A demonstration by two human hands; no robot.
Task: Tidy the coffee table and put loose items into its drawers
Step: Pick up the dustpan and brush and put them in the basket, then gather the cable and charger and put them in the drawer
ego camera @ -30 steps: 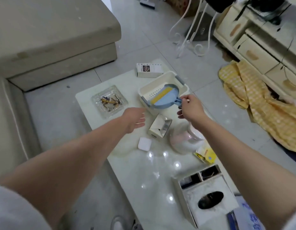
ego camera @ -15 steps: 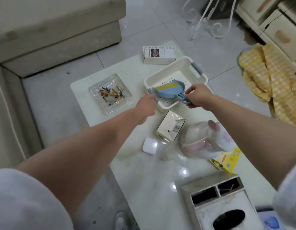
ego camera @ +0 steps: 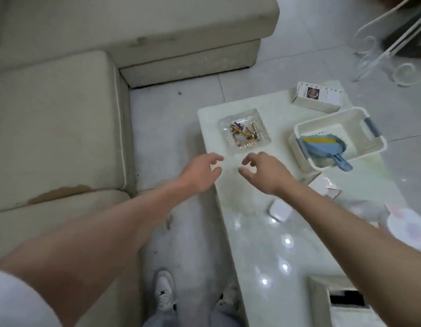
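Note:
The white glossy coffee table [ego camera: 259,237] runs from the middle to the lower right. A clear glass ashtray [ego camera: 244,131] with cigarette butts sits near its far left corner. My left hand [ego camera: 200,172] and my right hand [ego camera: 263,172] hover side by side just in front of the ashtray, fingers loosely curled, holding nothing. To the right a white perforated basket [ego camera: 339,138] holds a blue dustpan [ego camera: 322,147] whose handle sticks out over the rim. A small white case [ego camera: 279,208] lies by my right forearm.
A white box [ego camera: 319,96] lies at the table's far end. A pink and white kettle [ego camera: 407,225] is at the right edge, a tissue box holder [ego camera: 332,300] at the lower right. A beige sofa [ego camera: 63,114] fills the left. My shoes stand on the tiled floor.
My right hand let go of the dustpan handle and my left hand left the basket. Both hands moved left to just in front of the ashtray. The view swung left.

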